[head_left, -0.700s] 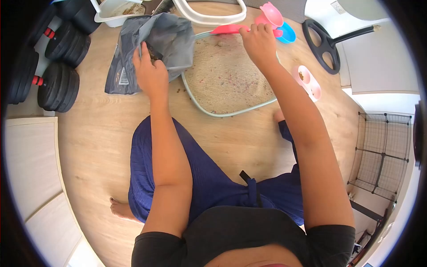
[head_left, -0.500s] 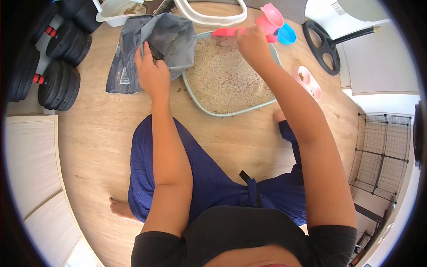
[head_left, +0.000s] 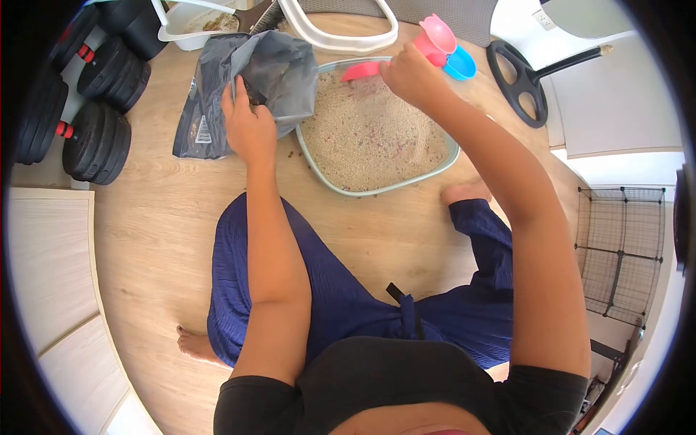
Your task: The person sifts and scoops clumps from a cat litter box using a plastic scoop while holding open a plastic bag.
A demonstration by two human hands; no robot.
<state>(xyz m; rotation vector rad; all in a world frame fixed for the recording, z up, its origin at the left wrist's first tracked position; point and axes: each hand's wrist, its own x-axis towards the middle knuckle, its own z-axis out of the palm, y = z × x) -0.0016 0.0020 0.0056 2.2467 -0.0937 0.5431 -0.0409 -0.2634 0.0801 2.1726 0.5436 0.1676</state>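
My right hand [head_left: 415, 76] is closed around the handle of a pink litter scoop [head_left: 360, 70], held over the far part of a pale green-rimmed litter tray [head_left: 362, 193]. A hazy streak of grains shows below the scoop. Beige litter [head_left: 373, 138] with reddish specks fills the tray. At the left, my left hand [head_left: 250, 130] grips the near edge of a grey plastic bag [head_left: 210, 94], whose mouth gapes toward the tray. Dark material is partly visible inside the bag, mostly hidden by my fingers and the folds.
Behind the tray lie a white frame [head_left: 344, 42], a pink cup [head_left: 437, 40] and a blue bowl [head_left: 460, 65]. A white container [head_left: 190, 32] stands at the back left. Dumbbells [head_left: 98, 141] line the left, a black wheel-shaped base [head_left: 522, 87] and wire grid [head_left: 620, 246] the right.
My right hand and the scoop have shifted slightly, and the scoop now tilts differently, with grains blurred beneath it. My left hand keeps hold of the bag. My right forearm has swung outward to the right.
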